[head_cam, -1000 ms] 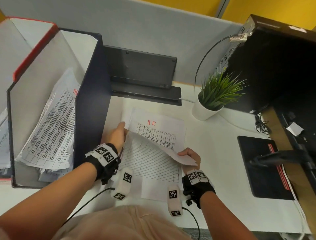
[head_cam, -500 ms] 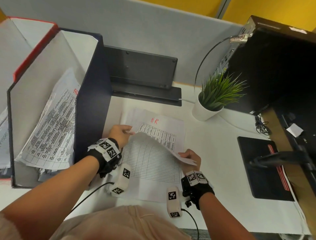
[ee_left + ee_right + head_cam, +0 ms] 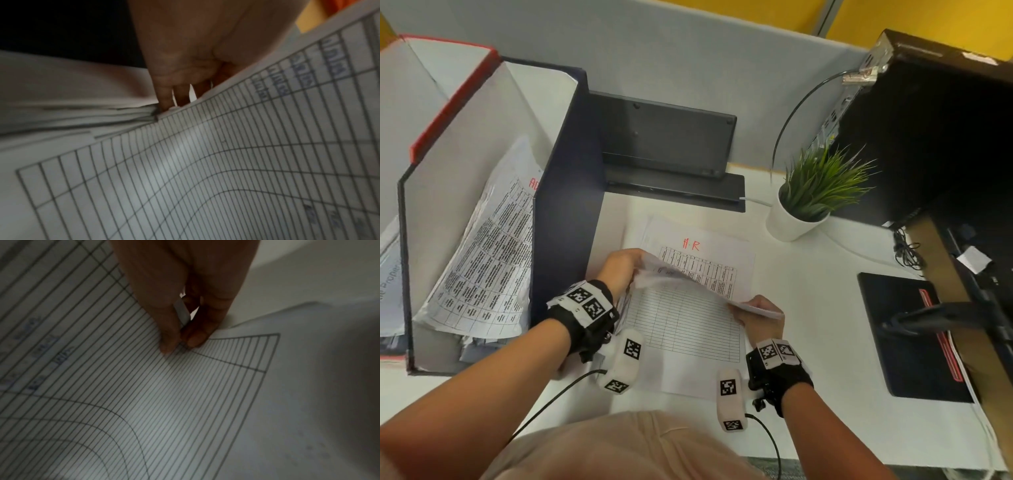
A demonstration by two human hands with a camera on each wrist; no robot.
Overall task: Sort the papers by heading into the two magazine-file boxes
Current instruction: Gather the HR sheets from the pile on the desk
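A stack of papers lies on the white desk [image 3: 808,301]. Its top sheet, a ruled grid form [image 3: 681,322] [image 3: 226,162] [image 3: 164,402], is curled up at its far edge. My left hand [image 3: 619,270] [image 3: 185,68] grips that edge at the left corner, fingers behind the paper. My right hand [image 3: 756,308] [image 3: 180,340] pinches the right end between thumb and finger. Underneath shows a sheet headed "H.R" in red [image 3: 709,260]. A navy magazine-file box [image 3: 565,205] stands left with printed sheets [image 3: 482,260] inside. A red-edged box [image 3: 448,92] stands beside it, further left.
A potted plant [image 3: 815,195] stands behind the stack on the right. A black keyboard [image 3: 664,144] leans on the partition. A black pad [image 3: 907,335] and a dark computer case [image 3: 928,120] fill the right side, with cables near them.
My left hand has moved toward me and to the right, drawing the sheet's far edge back. The right hand has stayed almost in place, still pinching the sheet.
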